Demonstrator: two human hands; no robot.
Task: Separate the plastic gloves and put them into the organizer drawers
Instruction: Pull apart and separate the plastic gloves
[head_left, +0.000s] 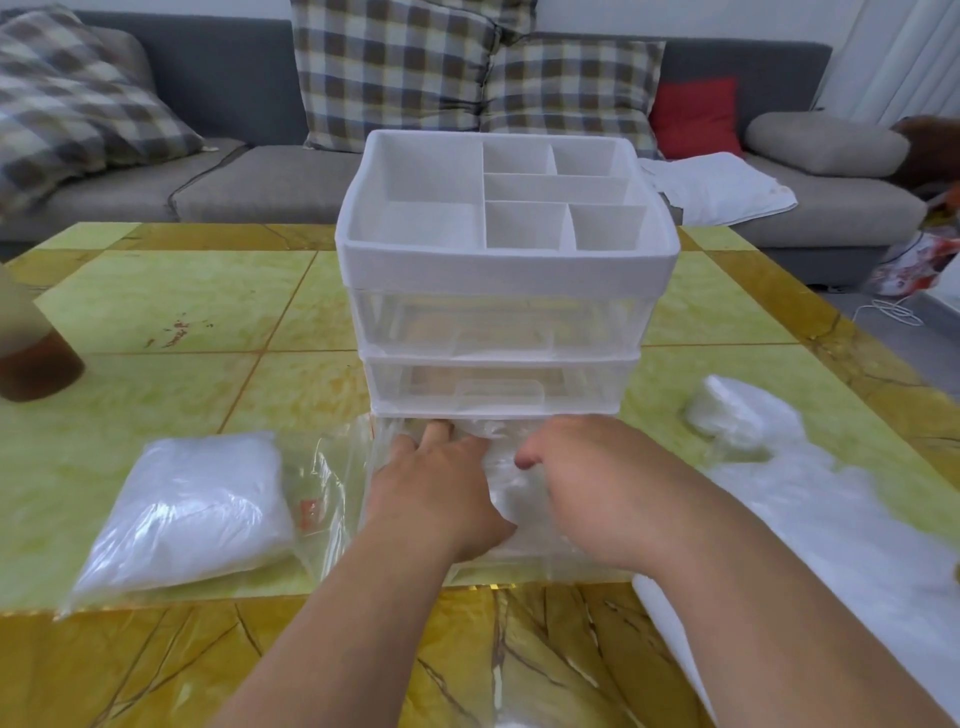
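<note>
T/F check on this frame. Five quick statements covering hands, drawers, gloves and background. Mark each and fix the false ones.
1. The left hand and right hand are both in the pulled-out bottom drawer. True.
2. The top tray is stuffed with gloves. False: no gloves show in its compartments.
3. A bag of gloves lies on the table, to the left of the hands. True.
4. The upper drawer and middle drawer are pulled out. False: both sit pushed in.
5. The cushion on the sofa is blue. False: it is red.
</note>
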